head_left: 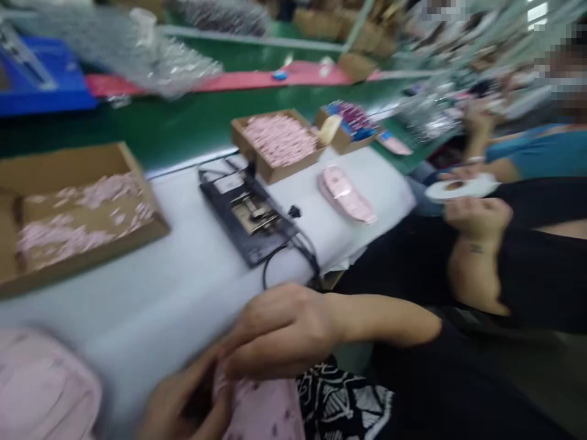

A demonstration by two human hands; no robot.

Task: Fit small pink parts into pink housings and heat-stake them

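Observation:
A pink piece with small dark marks (266,410) lies at the bottom of the head view, partly over my lap. My right hand (287,330) is closed at its upper edge, fingers bent down onto it. Lower and to the left, my left hand (183,400) grips the same edge, thumb and fingers curled together. Blur and my own fingers hide what exactly sits between the fingertips. Another pink piece (43,388), rounded and with curved lines, rests on the white table covering (192,244) at the lower left.
An open cardboard box (151,211) holds small pink parts. A black device with a metal mechanism and cables (250,214) stands beside a box of pink pieces (279,140) and a stacked pink bundle (346,194). At right, a co-worker's hand (479,220) is near a white roll (463,186).

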